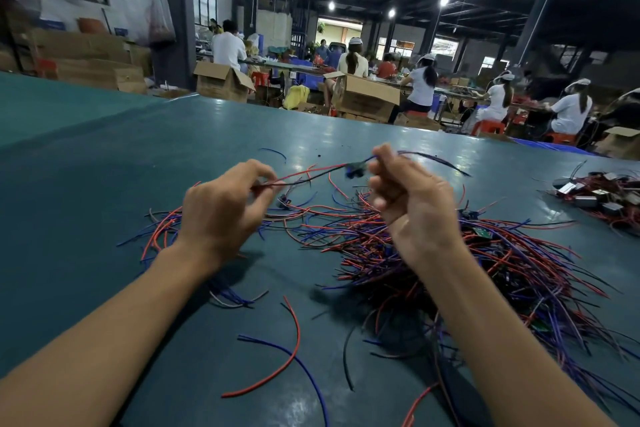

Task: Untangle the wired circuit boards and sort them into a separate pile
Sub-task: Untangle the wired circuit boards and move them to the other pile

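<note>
Red wires (311, 173) pinched, left hand (221, 215), right hand (414, 208)

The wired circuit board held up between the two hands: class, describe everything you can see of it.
The wired circuit board is a small dark piece, too blurred for its details to be read. Thin red and black wires run from it leftward to the left hand, which pinches them. Dark blue wires run rightward, are pinched by the right hand and trail beyond it. The board hangs stretched between the hands, lifted above the green table and the tangled pile of red, blue and black wires.
</note>
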Available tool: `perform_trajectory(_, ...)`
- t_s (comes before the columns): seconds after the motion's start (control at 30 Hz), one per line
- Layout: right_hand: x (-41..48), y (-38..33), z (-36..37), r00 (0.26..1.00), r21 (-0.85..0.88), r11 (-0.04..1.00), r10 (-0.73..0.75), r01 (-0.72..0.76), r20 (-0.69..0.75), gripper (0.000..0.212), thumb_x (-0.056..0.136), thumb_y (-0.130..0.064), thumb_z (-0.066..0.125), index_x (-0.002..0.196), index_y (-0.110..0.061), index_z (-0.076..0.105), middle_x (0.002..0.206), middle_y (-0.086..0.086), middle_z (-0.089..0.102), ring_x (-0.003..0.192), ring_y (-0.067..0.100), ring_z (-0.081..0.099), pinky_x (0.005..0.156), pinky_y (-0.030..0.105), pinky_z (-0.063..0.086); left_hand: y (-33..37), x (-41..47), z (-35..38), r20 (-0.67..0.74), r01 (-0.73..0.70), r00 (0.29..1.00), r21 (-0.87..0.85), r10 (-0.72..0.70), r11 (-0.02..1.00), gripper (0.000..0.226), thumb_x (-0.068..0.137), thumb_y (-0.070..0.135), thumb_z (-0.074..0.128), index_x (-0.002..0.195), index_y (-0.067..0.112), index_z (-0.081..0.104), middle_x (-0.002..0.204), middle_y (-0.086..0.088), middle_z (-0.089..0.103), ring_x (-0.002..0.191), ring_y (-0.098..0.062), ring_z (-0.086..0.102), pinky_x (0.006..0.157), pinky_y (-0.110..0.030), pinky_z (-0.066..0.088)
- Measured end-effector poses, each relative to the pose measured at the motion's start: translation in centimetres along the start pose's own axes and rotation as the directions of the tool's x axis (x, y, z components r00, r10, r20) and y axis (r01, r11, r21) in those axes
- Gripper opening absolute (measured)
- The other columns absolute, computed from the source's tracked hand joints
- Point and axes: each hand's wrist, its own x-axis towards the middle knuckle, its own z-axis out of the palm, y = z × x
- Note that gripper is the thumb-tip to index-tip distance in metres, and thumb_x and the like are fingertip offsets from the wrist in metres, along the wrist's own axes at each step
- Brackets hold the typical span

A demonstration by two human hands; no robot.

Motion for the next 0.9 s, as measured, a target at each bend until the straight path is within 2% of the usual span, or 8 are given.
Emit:
perform_trajectory(0.1, 0.7, -2.6, -2.3, 0.987, -0.002, 0.995, -0.097, 0.098, -0.13, 0.02, 0.083, -0.026, 0.076, 0.088, -0.007, 0.07, 0.072, 0.002, 0.069, 0.056, 0.009, 0.06, 0.043, 0.02, 0.042, -2.8, -0.3, 0.2, 0.11, 0.244, 0.958, 0.174, -0.265, 0.954, 0.016, 0.093, 0.044, 0.067, 0.096, 0.029, 0.07, 0.077, 0.004, 0.07, 0.077, -0.033, 0.068, 0.065, -0.039, 0.052)
perform_trajectory(0.2, 1.3, -4.8, -5.1, 0.928, -0.296, 0.948, -0.211, 0.117, -0.308, 0.02, 0.083, -0.023, 0.08, 0.08, -0.006, 0.07, 0.065, 0.002, 0.069, 0.049, 0.009, 0.057, 0.038, 0.021, 0.04, -4.4, -0.5, 0.9, 0.292, 0.341, 0.877, 0.18, -0.381, 0.923, 0.015, 0.094, 0.038, 0.066, 0.103, 0.027, 0.071, 0.088, 0.001, 0.067, 0.093, -0.033, 0.064, 0.079, -0.042, 0.052)
perform_trajectory(0.3, 2.0, -6.0, -8.3, 0.831, -0.679, 0.724, -0.299, -0.122, -0.468, 0.023, 0.078, -0.023, 0.078, 0.069, -0.003, 0.071, 0.061, 0.01, 0.068, 0.04, 0.016, 0.055, 0.04, 0.025, 0.041, -4.7, -0.3, 2.0, 0.429, 0.294, 0.829, 0.211, -0.358, 0.932, 0.029, 0.098, 0.038, 0.06, 0.118, 0.022, 0.072, 0.11, -0.008, 0.067, 0.111, -0.034, 0.057, 0.095, -0.045, 0.046)
perform_trajectory(0.47, 2.0, -6.1, -11.1, 0.758, -0.832, 0.271, -0.346, -0.484, -0.553, 0.044, 0.074, -0.038, 0.078, 0.075, 0.004, 0.069, 0.073, 0.024, 0.068, 0.067, 0.037, 0.067, 0.066, 0.039, 0.052, -4.5, -0.2, 2.6, 0.505, 0.172, 0.746, 0.485, -0.435, 0.858, 0.039, 0.1, 0.059, 0.042, 0.12, 0.04, 0.069, 0.122, 0.001, 0.062, 0.122, -0.03, 0.045, 0.097, -0.048, 0.032)
perform_trajectory(0.53, 2.0, -5.7, -10.5, 0.771, -0.887, 0.153, -0.445, -0.436, -0.456, 0.043, 0.077, -0.04, 0.07, 0.071, 0.003, 0.063, 0.071, 0.024, 0.061, 0.069, 0.038, 0.06, 0.061, 0.034, 0.043, -4.3, 0.3, 2.9, 0.42, 0.211, 0.792, 0.491, -0.442, 0.845, 0.041, 0.101, 0.057, 0.041, 0.107, 0.033, 0.074, 0.113, -0.002, 0.061, 0.115, -0.032, 0.046, 0.092, -0.048, 0.031)
perform_trajectory(0.63, 2.0, -3.9, -7.1, 0.82, -0.989, 0.071, -0.553, -0.13, -0.147, 0.045, 0.09, -0.032, 0.063, 0.054, -0.008, 0.05, 0.052, 0.009, 0.048, 0.05, 0.028, 0.044, 0.051, 0.031, 0.025, -3.9, 2.6, 4.3, 0.353, 0.204, 0.851, 0.459, -0.388, 0.865, 0.04, 0.099, 0.054, 0.048, 0.103, 0.022, 0.073, 0.107, -0.01, 0.059, 0.109, -0.035, 0.05, 0.09, -0.048, 0.036)
perform_trajectory(0.77, 0.9, 0.2, -2.9, 0.848, -0.964, -0.03, -0.469, 0.266, 0.248, 0.045, 0.094, -0.024, 0.065, 0.055, -0.011, 0.046, 0.048, 0.005, 0.046, 0.045, 0.031, 0.047, 0.05, 0.032, 0.034, -3.0, 4.7, 7.3, 0.564, 0.297, 0.622, 0.472, -0.543, 0.83, 0.05, 0.096, 0.063, 0.049, 0.117, 0.023, 0.07, 0.126, -0.014, 0.058, 0.121, -0.038, 0.049, 0.095, -0.046, 0.04)
perform_trajectory(0.9, 0.0, 2.7, -1.4, 0.785, -0.867, -0.067, -0.395, 0.493, 0.477, 0.045, 0.091, -0.023, 0.068, 0.058, -0.019, 0.037, 0.048, 0.003, 0.035, 0.043, 0.039, 0.044, 0.045, 0.04, 0.043, -2.9, 4.8, 8.5, 0.579, 0.501, 0.55, 0.348, -0.602, 0.792, 0.034, 0.09, 0.054, 0.065, 0.094, 0.024, 0.079, 0.108, 0.0, 0.072, 0.105, -0.029, 0.057, 0.09, -0.038, 0.038)
